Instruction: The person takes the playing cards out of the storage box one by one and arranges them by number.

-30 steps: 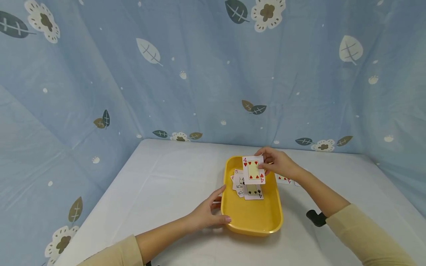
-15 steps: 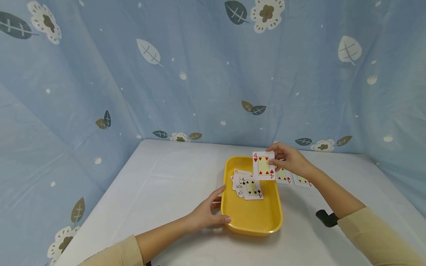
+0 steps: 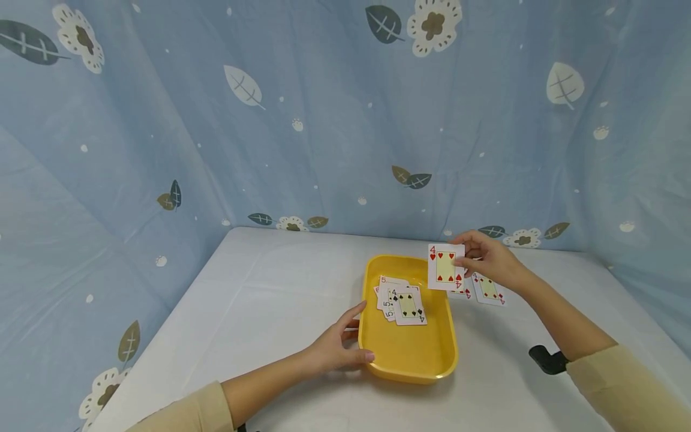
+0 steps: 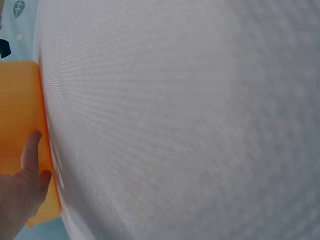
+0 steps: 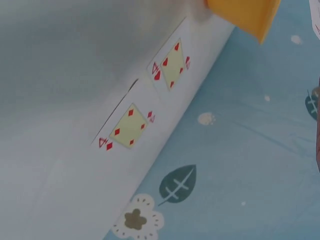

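Observation:
My right hand (image 3: 493,258) pinches a playing card, the four of hearts (image 3: 445,267), with its face toward me, raised above the right rim of a yellow tray (image 3: 407,357). On the table right of the tray lie another four of hearts (image 5: 172,65), partly hidden in the head view, and a four of diamonds (image 3: 488,289). Inside the tray is a loose pile of cards with a four of spades (image 3: 408,306) on top; fives show beneath. My left hand (image 3: 335,348) rests against the tray's left side, its fingers spread along the outer wall in the left wrist view.
A white cloth covers the table (image 3: 270,282). Behind and at the sides hangs a blue patterned curtain (image 3: 324,120). A black strap piece (image 3: 547,360) sits at my right wrist.
My right hand has moved right, carrying the four of hearts from over the card pile to the tray's right rim. The four of spades is now uncovered. My left hand stays put.

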`<state>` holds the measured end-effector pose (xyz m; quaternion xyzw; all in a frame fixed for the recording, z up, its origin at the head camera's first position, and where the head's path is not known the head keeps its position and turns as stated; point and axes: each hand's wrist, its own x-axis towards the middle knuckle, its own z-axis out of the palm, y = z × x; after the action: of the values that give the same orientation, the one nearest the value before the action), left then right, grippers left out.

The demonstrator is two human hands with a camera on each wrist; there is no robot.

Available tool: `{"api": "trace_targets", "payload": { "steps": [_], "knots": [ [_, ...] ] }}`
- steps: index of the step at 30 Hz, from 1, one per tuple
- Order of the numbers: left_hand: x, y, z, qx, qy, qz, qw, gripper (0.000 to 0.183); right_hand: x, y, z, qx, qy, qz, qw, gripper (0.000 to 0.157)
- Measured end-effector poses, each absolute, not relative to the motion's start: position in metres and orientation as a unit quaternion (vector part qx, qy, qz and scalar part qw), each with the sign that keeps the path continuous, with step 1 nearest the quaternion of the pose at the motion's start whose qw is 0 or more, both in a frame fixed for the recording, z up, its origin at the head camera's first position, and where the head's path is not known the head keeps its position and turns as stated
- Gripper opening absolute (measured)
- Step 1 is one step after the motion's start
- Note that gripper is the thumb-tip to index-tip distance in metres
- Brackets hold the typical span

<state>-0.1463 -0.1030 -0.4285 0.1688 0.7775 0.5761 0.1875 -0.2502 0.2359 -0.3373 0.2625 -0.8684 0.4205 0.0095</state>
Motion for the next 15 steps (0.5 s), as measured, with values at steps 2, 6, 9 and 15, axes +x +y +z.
{"api": "trace_targets", "payload": {
  "steps": [2,6,9,15],
  "knots": [
    [-0.146,-0.103,-0.428,0.168,0.777,0.577,0.188,0.091,-0.249,0.239,-0.338,0.258,-0.871,0.418,0.015,0.038],
    [-0.146,-0.103,-0.428,0.168,0.775,0.579,0.189,0.091,-0.247,0.247,-0.337,0.250,-0.876,0.412,0.029,0.037],
    [-0.146,-0.104,-0.429,0.168,0.774,0.581,0.189,0.091,-0.247,0.252,-0.337,0.252,-0.875,0.411,0.039,0.036],
    [-0.146,-0.103,-0.428,0.164,0.774,0.580,0.193,0.090,-0.250,0.266,-0.341,0.245,-0.888,0.384,0.060,0.038]
  ]
}}
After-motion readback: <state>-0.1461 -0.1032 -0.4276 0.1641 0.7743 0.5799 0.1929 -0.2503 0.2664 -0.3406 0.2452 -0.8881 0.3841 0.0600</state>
